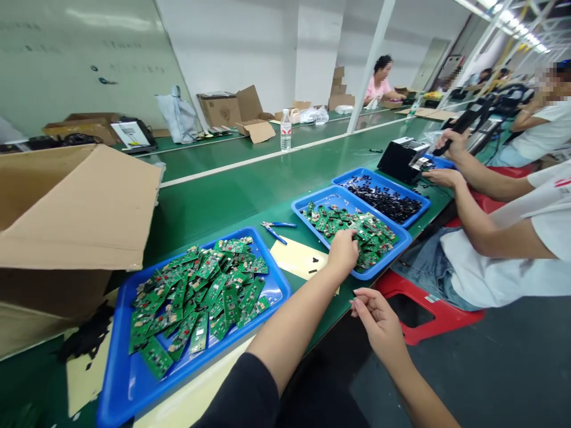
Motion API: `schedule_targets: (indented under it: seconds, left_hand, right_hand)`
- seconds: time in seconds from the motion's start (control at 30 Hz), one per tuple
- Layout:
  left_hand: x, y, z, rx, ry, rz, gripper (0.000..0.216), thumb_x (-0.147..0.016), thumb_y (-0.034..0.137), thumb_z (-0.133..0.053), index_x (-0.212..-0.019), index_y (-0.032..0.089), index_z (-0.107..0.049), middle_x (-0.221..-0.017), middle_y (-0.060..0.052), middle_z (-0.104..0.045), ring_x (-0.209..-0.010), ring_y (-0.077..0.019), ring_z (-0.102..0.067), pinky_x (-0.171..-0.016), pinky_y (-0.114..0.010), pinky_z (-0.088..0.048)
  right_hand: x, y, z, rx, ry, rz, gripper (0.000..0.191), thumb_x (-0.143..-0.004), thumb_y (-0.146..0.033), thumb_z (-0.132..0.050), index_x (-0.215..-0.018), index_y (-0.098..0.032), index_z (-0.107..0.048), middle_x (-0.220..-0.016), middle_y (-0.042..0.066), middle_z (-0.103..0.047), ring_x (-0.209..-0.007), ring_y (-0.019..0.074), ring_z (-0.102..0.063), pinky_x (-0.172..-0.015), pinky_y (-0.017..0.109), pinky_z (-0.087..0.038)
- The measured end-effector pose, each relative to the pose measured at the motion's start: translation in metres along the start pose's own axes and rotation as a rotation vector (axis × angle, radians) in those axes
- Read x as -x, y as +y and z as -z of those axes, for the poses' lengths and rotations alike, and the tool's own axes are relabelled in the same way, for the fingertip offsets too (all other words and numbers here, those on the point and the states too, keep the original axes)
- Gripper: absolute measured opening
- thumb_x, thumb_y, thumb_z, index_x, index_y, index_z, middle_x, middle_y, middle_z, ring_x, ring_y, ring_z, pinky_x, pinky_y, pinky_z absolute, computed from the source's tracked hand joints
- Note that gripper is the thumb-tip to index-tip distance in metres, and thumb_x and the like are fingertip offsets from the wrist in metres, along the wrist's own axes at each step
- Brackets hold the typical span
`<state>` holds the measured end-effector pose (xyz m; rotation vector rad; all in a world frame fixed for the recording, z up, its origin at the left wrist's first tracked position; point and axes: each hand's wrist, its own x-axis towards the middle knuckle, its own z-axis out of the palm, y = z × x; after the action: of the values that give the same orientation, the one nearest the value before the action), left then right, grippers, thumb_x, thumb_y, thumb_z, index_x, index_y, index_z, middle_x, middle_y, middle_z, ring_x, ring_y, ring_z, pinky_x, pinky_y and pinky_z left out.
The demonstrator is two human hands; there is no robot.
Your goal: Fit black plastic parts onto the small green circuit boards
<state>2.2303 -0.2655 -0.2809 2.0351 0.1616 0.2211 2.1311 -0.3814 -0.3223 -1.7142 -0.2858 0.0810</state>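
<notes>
My left hand point(343, 254) is over the near rim of a blue tray point(300, 209) heaped with small green circuit boards point(375, 235). Its fingers curl closed, and the back of the hand hides most of what they hold; a dark bit shows beside them. Lower and to the right, my right hand point(380, 321) is held off the table's edge with thumb and forefinger pinched together. A tiny dark speck shows at those fingertips, too small to name. A second blue tray point(285, 288) of similar circuit boards point(200, 291) lies left of my left forearm.
Blue-handled pliers point(274, 229) and a yellowish sheet point(292, 255) with black pieces lie between the trays. Beyond is a tray of black parts point(392, 205). A cardboard box point(80, 208) stands left. At right, a co-worker point(504, 238) sits beside a black machine point(401, 159), near a red stool point(414, 303).
</notes>
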Motion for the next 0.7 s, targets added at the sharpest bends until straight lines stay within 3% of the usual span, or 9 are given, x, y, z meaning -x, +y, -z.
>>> schedule_targets:
  seconds: [0.1,0.23,0.43,0.53,0.7]
  left_hand:
    - [0.003,0.000,0.011,-0.112,0.017,-0.058,0.044,-0.078,0.012,-0.055,-0.122,0.015,-0.048,-0.126,-0.017,-0.043,-0.102,-0.0250,-0.058,-0.090,-0.036,-0.044]
    - [0.022,0.000,0.054,-0.221,0.017,-0.098,0.038,-0.080,0.016,-0.052,-0.118,0.015,-0.052,-0.130,-0.016,-0.039,-0.103,-0.0261,-0.056,-0.088,-0.038,-0.044]
    - [0.099,-0.002,0.111,-0.279,-0.080,-0.095,0.016,-0.081,0.025,-0.051,-0.086,0.017,-0.064,-0.089,-0.007,-0.060,-0.072,-0.0178,-0.059,-0.068,-0.030,-0.048]
    - [0.149,-0.008,0.120,-0.155,-0.194,0.035,0.020,-0.078,0.030,-0.055,-0.093,0.020,-0.064,-0.084,-0.004,-0.063,-0.068,-0.0155,-0.058,-0.057,-0.023,-0.045]
    - [0.200,-0.025,0.128,0.102,0.006,0.253,0.019,-0.076,0.035,-0.057,-0.072,0.018,-0.065,-0.068,-0.003,-0.064,-0.059,-0.0148,-0.056,-0.051,-0.022,-0.042]
  right_hand:
    - [0.000,0.002,0.002,0.036,0.017,-0.003,0.025,-0.081,-0.041,-0.055,-0.094,-0.020,-0.055,-0.070,0.003,-0.059,-0.063,0.0172,-0.060,-0.060,0.031,-0.052]
    - [-0.002,0.002,-0.004,0.026,-0.016,0.000,0.025,-0.084,-0.040,-0.052,-0.096,-0.019,-0.053,-0.068,0.002,-0.057,-0.064,0.0171,-0.059,-0.061,0.031,-0.053]
    - [0.009,-0.006,-0.025,-0.003,-0.155,0.085,0.018,-0.089,-0.033,-0.045,-0.101,-0.020,-0.049,-0.067,0.000,-0.054,-0.063,0.0148,-0.059,-0.057,0.027,-0.051]
    - [0.019,-0.017,-0.040,0.022,-0.316,0.191,0.014,-0.089,-0.027,-0.042,-0.099,-0.020,-0.050,-0.067,0.000,-0.054,-0.061,0.0132,-0.057,-0.057,0.025,-0.050]
    - [0.031,-0.037,-0.067,0.030,-0.531,0.345,0.012,-0.087,-0.021,-0.042,-0.094,-0.020,-0.052,-0.079,0.002,-0.062,-0.070,0.0129,-0.060,-0.067,0.025,-0.050]
